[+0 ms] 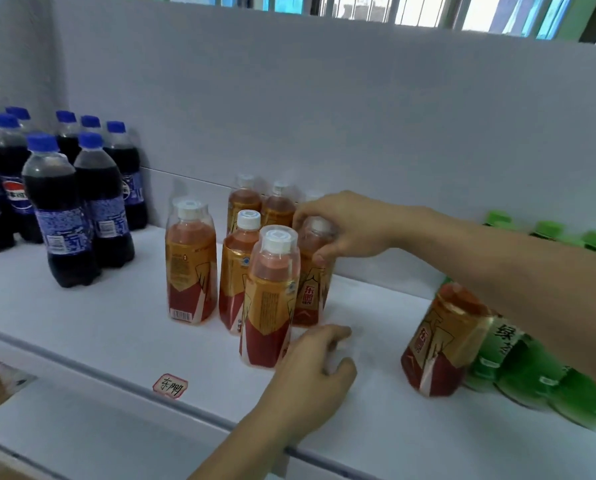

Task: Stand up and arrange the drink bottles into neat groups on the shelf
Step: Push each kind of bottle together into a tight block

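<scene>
Shelf (82, 334) first: a broad white board runs across your whole view, with a white back panel behind it and a handwritten tag (170, 385) stuck on its front lip. On the left of it stands the cola group (64, 188), dark bottles with blue caps, upright and packed close. On the far right the green tea bottles (531, 368) look less settled; the near ones lean or lie at the edge, with more green caps upright behind your arm. Between them, the orange energy drink bottles (241, 251) stand in a loose cluster at the middle, not yet in even rows. One stray orange bottle (441, 341) stands tilted well apart from that cluster, touching the green ones. Your right hand (345, 226) reaches in from the right, fingers curled over the top of the rear-right orange bottle (310, 292), so that grip is clamped on it. Your left hand (313, 368) sits low beside the front orange bottle (272, 299), fingers loosely curved and slightly spread; it seems to touch the bottle's base without closing round it. You appear to be midway through squaring up the orange group. The next move likely calls for you to slide the held bottle into line with its neighbours, then fetch the stray from the green side and set it upright with its own kind, taking care not to knock the close-standing bottles.
</scene>
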Available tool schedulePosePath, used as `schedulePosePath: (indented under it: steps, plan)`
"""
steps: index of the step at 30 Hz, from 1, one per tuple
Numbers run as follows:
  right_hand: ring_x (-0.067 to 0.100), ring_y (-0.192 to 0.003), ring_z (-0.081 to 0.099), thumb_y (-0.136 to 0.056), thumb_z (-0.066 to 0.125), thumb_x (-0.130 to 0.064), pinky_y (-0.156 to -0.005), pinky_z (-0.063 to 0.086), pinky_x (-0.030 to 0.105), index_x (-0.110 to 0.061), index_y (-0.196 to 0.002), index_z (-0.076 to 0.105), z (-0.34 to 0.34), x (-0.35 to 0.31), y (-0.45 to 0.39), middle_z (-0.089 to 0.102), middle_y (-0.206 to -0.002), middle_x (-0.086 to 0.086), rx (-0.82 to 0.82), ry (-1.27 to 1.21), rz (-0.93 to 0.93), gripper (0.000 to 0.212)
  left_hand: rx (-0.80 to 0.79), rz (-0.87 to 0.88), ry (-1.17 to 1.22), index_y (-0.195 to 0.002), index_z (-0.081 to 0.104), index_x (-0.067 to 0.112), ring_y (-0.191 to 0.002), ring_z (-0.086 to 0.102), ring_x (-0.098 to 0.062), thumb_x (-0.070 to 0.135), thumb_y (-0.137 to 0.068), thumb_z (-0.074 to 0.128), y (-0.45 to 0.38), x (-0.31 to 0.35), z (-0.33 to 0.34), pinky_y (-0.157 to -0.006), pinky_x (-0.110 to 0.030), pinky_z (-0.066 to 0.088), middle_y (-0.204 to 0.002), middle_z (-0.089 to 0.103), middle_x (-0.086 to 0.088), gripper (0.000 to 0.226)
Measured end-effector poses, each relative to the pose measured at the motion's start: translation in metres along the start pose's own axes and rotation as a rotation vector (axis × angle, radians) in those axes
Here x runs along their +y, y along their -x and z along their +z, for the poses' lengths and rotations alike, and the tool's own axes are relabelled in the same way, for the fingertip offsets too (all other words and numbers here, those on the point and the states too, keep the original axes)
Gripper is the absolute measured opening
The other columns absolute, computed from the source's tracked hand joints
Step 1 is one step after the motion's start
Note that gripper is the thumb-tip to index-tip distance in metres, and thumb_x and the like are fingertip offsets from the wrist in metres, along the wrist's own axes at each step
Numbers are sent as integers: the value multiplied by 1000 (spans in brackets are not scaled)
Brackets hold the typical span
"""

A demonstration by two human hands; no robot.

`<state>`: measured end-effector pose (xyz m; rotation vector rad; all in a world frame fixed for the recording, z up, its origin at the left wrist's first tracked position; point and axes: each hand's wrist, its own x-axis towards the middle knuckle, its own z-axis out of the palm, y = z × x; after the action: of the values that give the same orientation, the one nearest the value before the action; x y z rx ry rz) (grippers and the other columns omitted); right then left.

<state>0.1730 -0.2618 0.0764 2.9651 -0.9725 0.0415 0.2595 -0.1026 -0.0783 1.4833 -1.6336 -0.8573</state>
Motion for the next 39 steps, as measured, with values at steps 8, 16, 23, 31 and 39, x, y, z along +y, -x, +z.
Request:
schedulePosePath:
  steps: [8,16,23,31,39]
  plan:
    - [22,-107,58,-80,80,-43,-84,49,35,-28,-131,55,7,3,-34,64,-119,-1,83,-18,140,60,-105,-43,-7,-116,66,35,-104,67,2,17,-100,59,28,-21,-61,-98,-24,55,-107,73,17,25]
    - [24,-105,55,-95,58,-55,-86,46,38,-31,-138,50,-32,-34,-39,53,-119,2,106,92,77,50,442,7,8,-89,69,26,-83,70,-13,9,-96,62,43,-47,-121,-75,-28,56,-82,73,9,20]
    - [14,-109,49,-97,56,-54,-88,36,29,-31,-145,44,-43,-119,-85,56,-138,-1,-3,72,-141,54,430,-129,90,-155,20,31,-109,58,-8,18,-77,86,-12,-70,-171,-98,-39,55,-128,50,10,103]
    - [13,-96,54,-81,73,-59,-74,43,30,-30,-127,59,-30,-112,-140,52,-101,-16,-61,102,-75,56,17,-4,162,-130,47,35,-112,67,-16,15,-67,93,-64,-117,-231,-89,-41,61,-120,66,4,81]
    - [26,-99,63,-77,66,-73,-87,55,41,-13,-119,65,-35,-95,-165,69,-112,6,40,195,321,73,-24,96,171,-122,57,31,-110,66,-9,15,-79,86,-134,-130,-239,-83,-28,61,-121,65,11,55]
